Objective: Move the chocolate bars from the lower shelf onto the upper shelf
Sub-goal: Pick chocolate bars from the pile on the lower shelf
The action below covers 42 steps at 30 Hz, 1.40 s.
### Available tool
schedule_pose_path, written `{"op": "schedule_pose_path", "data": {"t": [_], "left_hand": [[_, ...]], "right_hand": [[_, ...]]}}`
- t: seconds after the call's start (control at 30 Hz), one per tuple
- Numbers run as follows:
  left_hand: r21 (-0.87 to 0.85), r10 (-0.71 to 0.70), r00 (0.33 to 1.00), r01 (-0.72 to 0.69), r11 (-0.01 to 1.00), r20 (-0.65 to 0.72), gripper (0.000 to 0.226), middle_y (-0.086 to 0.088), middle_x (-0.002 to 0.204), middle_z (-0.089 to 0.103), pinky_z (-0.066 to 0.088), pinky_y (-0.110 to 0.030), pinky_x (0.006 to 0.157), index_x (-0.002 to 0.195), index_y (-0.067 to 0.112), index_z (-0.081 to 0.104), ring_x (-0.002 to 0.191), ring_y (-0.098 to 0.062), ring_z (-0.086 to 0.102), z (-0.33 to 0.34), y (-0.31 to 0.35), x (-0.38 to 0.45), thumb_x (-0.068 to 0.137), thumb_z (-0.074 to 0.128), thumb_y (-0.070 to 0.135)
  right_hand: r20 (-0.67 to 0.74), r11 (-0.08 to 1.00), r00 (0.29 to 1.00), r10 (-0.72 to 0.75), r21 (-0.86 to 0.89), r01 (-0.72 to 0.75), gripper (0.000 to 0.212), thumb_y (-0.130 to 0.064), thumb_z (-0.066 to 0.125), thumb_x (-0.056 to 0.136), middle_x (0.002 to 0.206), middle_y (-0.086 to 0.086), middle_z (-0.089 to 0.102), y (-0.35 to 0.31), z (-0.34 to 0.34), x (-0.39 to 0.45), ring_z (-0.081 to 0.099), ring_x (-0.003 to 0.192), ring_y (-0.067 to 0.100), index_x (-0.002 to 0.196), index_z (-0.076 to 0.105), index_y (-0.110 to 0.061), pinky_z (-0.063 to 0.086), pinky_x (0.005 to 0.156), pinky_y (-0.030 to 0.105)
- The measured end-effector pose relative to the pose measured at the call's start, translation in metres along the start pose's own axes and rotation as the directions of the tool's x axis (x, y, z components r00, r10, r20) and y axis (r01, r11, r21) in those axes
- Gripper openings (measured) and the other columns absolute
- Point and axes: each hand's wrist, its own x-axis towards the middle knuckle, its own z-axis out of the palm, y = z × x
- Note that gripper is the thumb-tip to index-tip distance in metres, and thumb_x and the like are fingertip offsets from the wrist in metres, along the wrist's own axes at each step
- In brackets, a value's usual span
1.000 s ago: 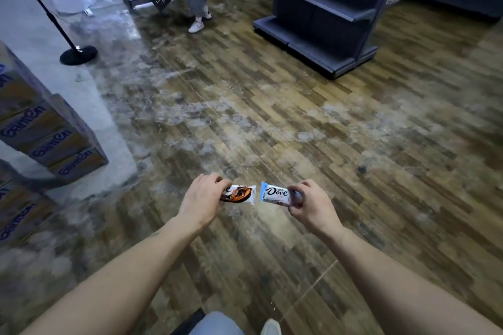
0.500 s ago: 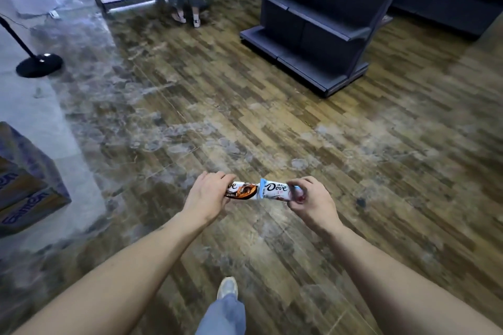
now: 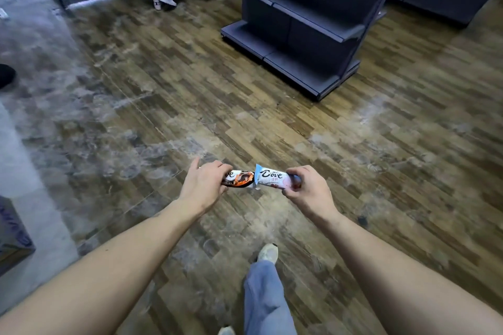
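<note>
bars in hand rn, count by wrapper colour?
Orange-brown bar, in the left hand: 1
Blue-white bar, in the right hand: 1
Total: 2

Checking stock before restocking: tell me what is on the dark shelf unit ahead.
The dark shelf unit shows bare tiers; no goods visible. Its far side and topmost tier are out of sight. Both chocolate bars are in hand: left hand, right hand.
</note>
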Motion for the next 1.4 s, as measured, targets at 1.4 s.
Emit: {"op": "schedule_pose_path", "data": {"t": [1.4], "left_hand": [[-0.138,0.04,0.976,-0.071,0.988,-0.212,0.05,-0.007,0.102,0.057,0.046,-0.043,0.084,0.114,0.016,0.063,0.089,-0.032,0.058,-0.064,-0.197,0.743,0.068,0.082,0.022]], "right_hand": [[-0.206,0.996,0.978,0.041,-0.072,-0.057,0.035,-0.039,0.074,0.075,0.098,-0.014,0.066,0.01,-0.096,0.729,0.06,0.091,0.01,0.108,0.067,-0.029,0.052,0.077,0.034]]}}
